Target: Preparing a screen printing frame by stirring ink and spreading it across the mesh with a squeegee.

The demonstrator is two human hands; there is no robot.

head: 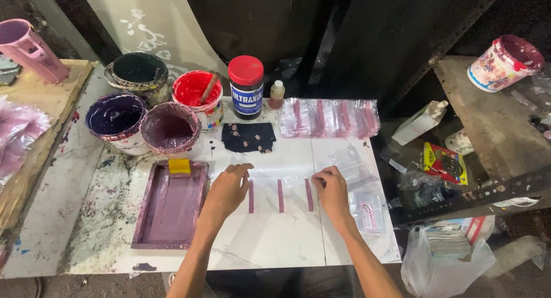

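**Clear plastic sheet pinned flat, three stripes showing**

Clear plastic sheet (279,186) lies under your flat-fingered left hand (227,189) and right hand (332,190), gripping nothing. Beyond the sheet, a printed batch (330,118) lies done; left of it, the purple-inked screen frame (170,209) rests, with paint buckets (170,127) behind.

Single head-worn view, looking steeply down and forward from above the person's own forearms, close over a white worktable (275,240), paint tubs (115,115) at the far left edge, dark wall beyond, shelf (488,108) to the right
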